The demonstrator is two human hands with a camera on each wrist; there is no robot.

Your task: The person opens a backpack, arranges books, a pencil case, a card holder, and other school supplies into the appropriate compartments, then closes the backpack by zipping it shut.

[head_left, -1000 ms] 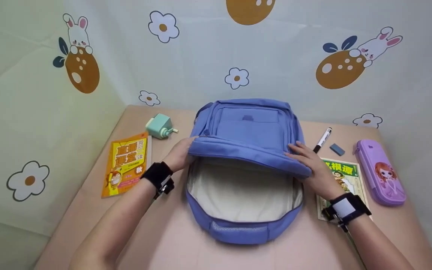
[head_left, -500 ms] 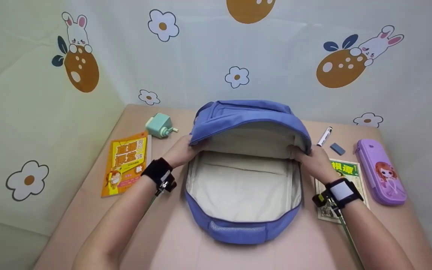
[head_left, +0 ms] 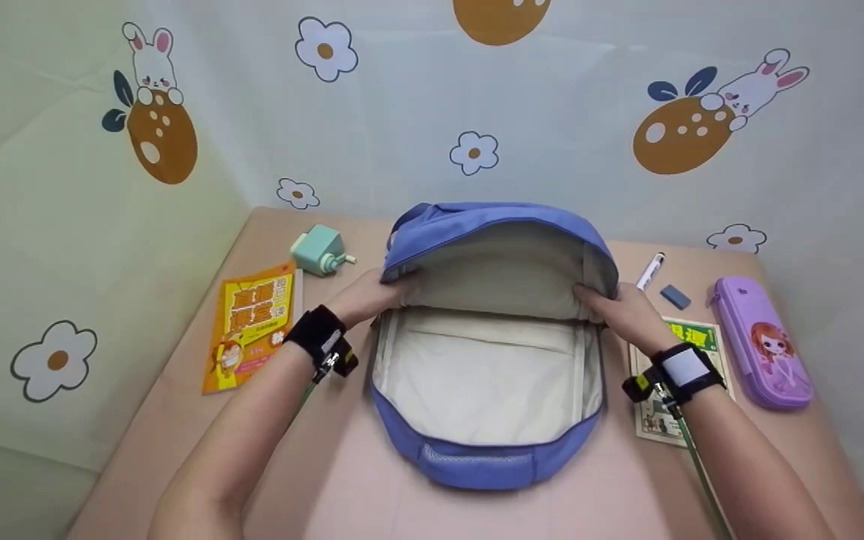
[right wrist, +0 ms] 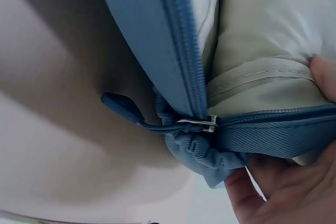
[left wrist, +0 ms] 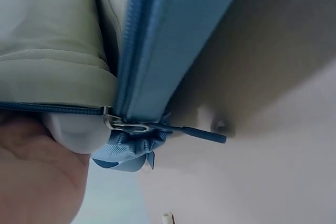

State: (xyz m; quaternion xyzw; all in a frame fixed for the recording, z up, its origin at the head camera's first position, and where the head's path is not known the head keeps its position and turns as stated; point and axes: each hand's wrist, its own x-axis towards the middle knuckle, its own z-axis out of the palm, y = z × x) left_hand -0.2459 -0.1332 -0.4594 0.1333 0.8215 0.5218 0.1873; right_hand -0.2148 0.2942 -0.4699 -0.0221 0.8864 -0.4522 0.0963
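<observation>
A blue backpack (head_left: 481, 461) lies flat on the pink table (head_left: 342, 487), its main compartment unzipped and its cream lining (head_left: 484, 375) showing. My left hand (head_left: 368, 296) grips the left edge of the raised front flap (head_left: 492, 221). My right hand (head_left: 619, 311) grips the flap's right edge. Both hold the flap lifted up and back. In the left wrist view a zipper slider with its blue pull (left wrist: 202, 132) hangs beside my left hand (left wrist: 37, 177). The right wrist view shows the other zipper pull (right wrist: 123, 109) close to my right hand (right wrist: 278, 192).
Left of the bag lie an orange-yellow booklet (head_left: 252, 326) and a mint pencil sharpener (head_left: 319, 253). To the right are a white marker (head_left: 649, 271), a grey-blue eraser (head_left: 675, 297), a green book (head_left: 691, 334) partly under my right wrist, and a purple pencil case (head_left: 762, 343). A patterned curtain backs the table.
Both hands have lifted the bag's front flap up and back, from lying low over the opening to standing raised, so the cream interior is now wide open.
</observation>
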